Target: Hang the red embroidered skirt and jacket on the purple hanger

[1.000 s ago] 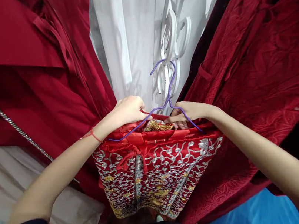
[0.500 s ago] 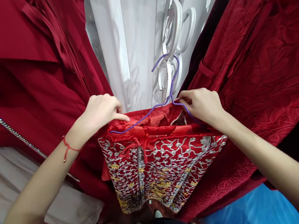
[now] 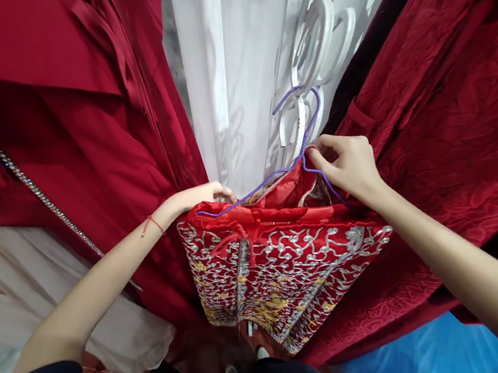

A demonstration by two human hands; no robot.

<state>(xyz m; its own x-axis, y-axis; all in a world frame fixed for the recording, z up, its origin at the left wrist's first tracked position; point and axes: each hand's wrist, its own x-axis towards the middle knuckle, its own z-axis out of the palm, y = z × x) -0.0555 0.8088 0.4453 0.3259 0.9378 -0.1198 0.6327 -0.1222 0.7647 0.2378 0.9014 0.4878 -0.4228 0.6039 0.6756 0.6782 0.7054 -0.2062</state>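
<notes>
Head view: left hand (image 3: 213, 192) sank (I can't tell its grip), leaving right hand (image 3: 351, 162) pinching lining (image 3: 285, 190), tilted toward two o'clock.

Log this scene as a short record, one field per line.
Garment: red, silver and gold pattern, red bow at front
Hanger: purple, arms spread across the garment's top
Left hand: at the garment's upper left edge, fingers partly hidden, grip unclear
Right hand: pinching red cloth beside the hanger's neck
Left wrist: red string bracelet
Lower right: blue cloth
</notes>
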